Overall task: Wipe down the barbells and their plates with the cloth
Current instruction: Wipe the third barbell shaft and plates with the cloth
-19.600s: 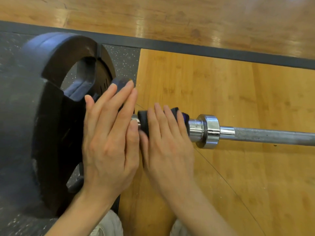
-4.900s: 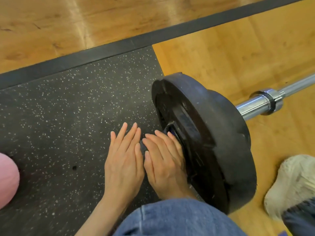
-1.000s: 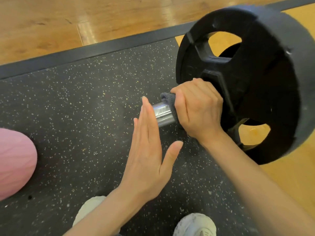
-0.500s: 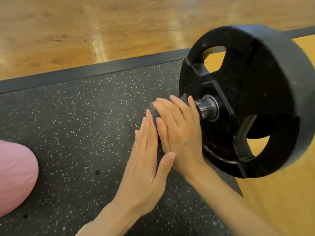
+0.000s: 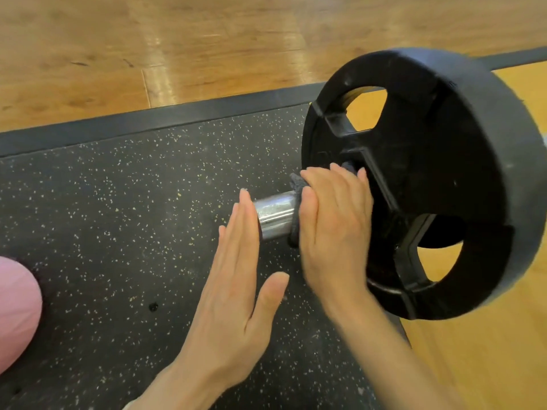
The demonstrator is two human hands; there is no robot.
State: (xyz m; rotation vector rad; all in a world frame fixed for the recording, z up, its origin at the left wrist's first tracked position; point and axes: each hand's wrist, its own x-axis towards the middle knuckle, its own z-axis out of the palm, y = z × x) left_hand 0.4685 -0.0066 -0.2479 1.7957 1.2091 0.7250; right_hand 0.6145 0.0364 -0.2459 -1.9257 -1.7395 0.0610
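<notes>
A black weight plate (image 5: 461, 161) with cut-out grip holes stands upright at the right, on the barbell. The chrome sleeve end (image 5: 273, 216) sticks out of it toward the left. A dark grey cloth (image 5: 297, 184) is wrapped around the sleeve close to the plate's hub, and my right hand (image 5: 334, 226) grips the cloth around the sleeve. My left hand (image 5: 236, 276) is flat with straight fingers, its fingertips against the sleeve's end face.
The plate rests on a black speckled rubber mat (image 5: 118, 232) with a dark border strip (image 5: 148, 116). Wooden floor (image 5: 207, 39) lies beyond and to the right. A pink rounded object (image 5: 14, 315) sits at the left edge.
My right hand has slid with the cloth from the sleeve's end toward the plate, baring the chrome end. The left hand stays flat at the sleeve's tip.
</notes>
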